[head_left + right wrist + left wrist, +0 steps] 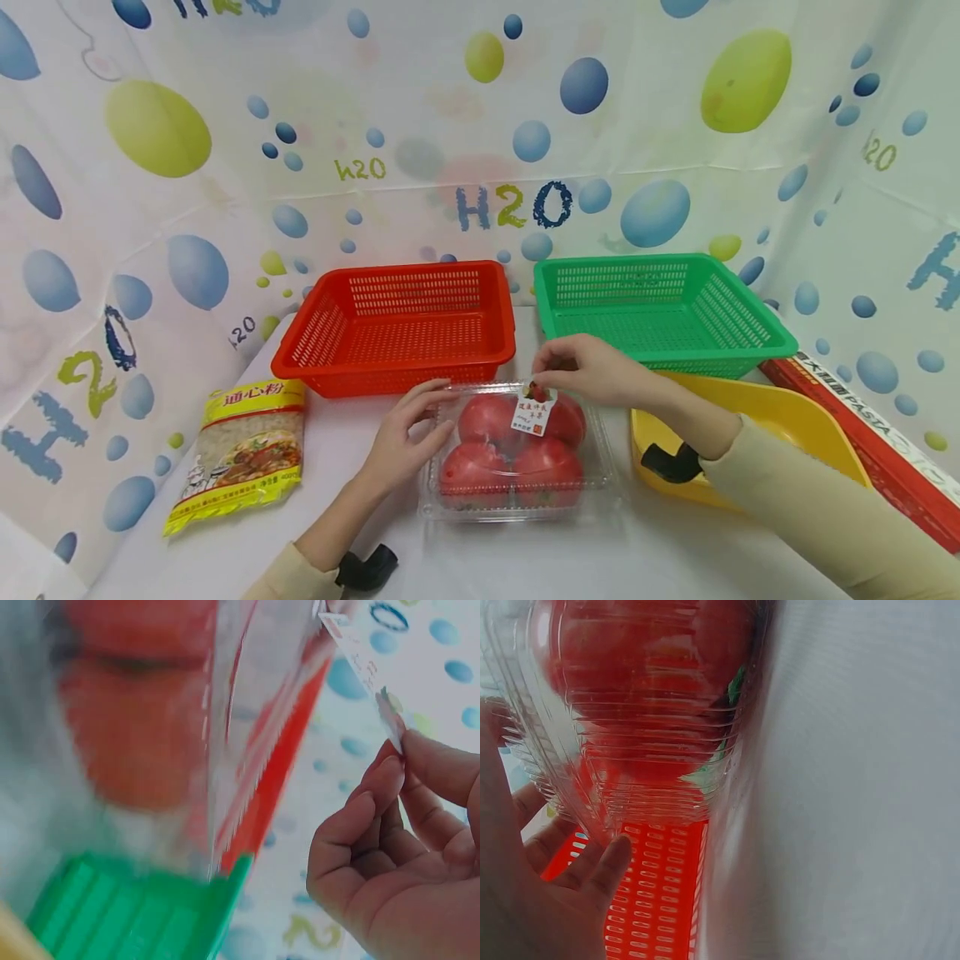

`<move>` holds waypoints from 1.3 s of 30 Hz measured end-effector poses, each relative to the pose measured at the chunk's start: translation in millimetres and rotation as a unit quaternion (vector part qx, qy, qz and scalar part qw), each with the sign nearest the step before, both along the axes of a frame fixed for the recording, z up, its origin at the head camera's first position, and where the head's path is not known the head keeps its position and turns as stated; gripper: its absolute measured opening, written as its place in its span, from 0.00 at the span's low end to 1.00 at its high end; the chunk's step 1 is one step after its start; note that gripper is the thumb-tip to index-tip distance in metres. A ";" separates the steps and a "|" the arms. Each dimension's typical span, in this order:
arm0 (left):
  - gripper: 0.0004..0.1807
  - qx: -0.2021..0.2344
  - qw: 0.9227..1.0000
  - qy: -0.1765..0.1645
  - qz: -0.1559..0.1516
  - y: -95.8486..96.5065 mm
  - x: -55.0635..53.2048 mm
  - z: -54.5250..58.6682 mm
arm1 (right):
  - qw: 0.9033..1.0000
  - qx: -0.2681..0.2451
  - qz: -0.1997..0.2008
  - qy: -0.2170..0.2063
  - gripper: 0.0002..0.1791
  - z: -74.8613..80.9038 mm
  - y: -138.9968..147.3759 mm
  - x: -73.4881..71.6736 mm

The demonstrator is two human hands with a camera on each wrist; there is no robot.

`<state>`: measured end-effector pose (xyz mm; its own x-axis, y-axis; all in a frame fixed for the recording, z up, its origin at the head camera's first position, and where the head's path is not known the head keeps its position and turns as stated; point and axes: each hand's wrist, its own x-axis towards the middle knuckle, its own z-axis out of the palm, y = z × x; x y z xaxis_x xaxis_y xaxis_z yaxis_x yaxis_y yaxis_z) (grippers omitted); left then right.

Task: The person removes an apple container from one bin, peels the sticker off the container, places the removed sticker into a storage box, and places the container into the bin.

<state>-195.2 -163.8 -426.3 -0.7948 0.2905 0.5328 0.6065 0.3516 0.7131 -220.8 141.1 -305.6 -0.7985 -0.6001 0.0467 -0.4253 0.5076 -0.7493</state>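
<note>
A clear plastic clamshell box (517, 504) of several red tomatoes (476, 468) stands in the middle of the table in the head view. My left hand (405, 440) holds its left side, thumb toward the lid. In the left wrist view its fingers (613, 859) lie by the ribbed rim. Above the lid, my right hand (592, 367) pinches the top of a white label (531, 417) with a strawberry picture and writing. The right wrist view shows thumb and fingertips together on the label (356, 660), which slants toward the box.
Behind the box stand a red basket (393, 379) and a green basket (667, 358). A yellow basin (795, 408) is at right, beside a long red pasta box (885, 442). A yellow-edged pasta bag (247, 450) lies at left. Patterned cloth (420, 100) hangs behind.
</note>
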 end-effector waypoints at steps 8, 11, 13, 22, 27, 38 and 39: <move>0.19 0.002 1.000 -0.002 -0.003 -0.4 1.0 0.0 | 1.000 -0.012 -0.018 -0.020 0.08 8.7 58.3 -2.6; 0.19 0.001 1.000 -0.004 0.000 -1.8 1.1 -0.4 | 0.999 0.003 -0.032 -0.029 0.09 9.7 81.4 0.2; 0.19 0.001 1.000 -0.006 0.001 -2.4 1.4 -0.4 | 0.999 0.019 -0.038 -0.034 0.09 8.3 98.4 2.6; 0.19 0.002 1.000 -0.007 -0.003 -1.8 0.4 1.8 | 0.995 0.061 -0.044 -0.061 0.07 -6.9 159.1 9.3; 0.19 0.002 1.000 -0.012 -0.006 -0.9 -0.2 0.8 | 0.993 0.083 -0.046 -0.075 0.06 -15.5 174.5 9.7; 0.19 0.003 1.000 -0.008 -0.005 0.2 -0.6 1.0 | 0.987 0.130 -0.011 -0.092 0.01 -34.4 184.3 9.3; 0.19 0.003 1.000 -0.009 -0.006 0.4 -0.8 1.0 | 0.987 0.132 -0.007 -0.092 0.01 -36.2 184.2 9.5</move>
<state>-195.9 -163.4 -425.3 -0.8006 0.2964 0.5208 0.5981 0.3404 0.7256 -211.3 325.4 -341.8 -0.7872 -0.5609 -0.2563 -0.2858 0.7001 -0.6543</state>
